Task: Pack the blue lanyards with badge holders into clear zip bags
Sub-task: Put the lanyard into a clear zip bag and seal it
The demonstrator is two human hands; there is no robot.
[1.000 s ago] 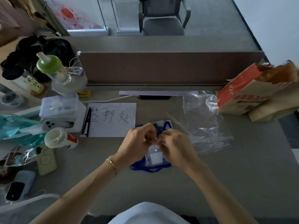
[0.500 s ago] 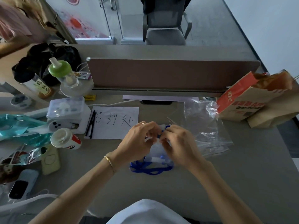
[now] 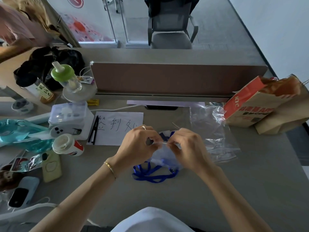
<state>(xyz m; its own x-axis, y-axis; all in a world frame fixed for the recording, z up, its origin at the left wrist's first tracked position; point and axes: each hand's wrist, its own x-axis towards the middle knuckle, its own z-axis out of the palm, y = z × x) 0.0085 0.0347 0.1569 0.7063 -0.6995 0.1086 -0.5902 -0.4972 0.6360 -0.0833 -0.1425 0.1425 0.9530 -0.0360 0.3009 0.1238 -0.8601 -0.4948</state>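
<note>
A clear zip bag (image 3: 163, 155) is held up off the desk in front of me, its top edge pinched between my left hand (image 3: 138, 144) and my right hand (image 3: 189, 148). Below it a blue lanyard (image 3: 153, 173) lies looped on the grey desk, partly under the bag, with a black clip at its right end. Another bit of blue lanyard with a white badge holder (image 3: 164, 133) shows behind my fingers. Whether the lanyard is inside the bag I cannot tell.
A pile of spare clear zip bags (image 3: 215, 133) lies to the right, beside brown paper bags (image 3: 265, 104). A handwritten paper sheet (image 3: 117, 128) with black pens lies on the left. Further left are a cup (image 3: 66, 145), a white box (image 3: 70, 118), bottles and phones. A brown partition (image 3: 167, 79) stands behind.
Both hands have lifted the bag's top edge a little and drawn slightly apart along it. More of the blue lanyard loop now shows on the desk below.
</note>
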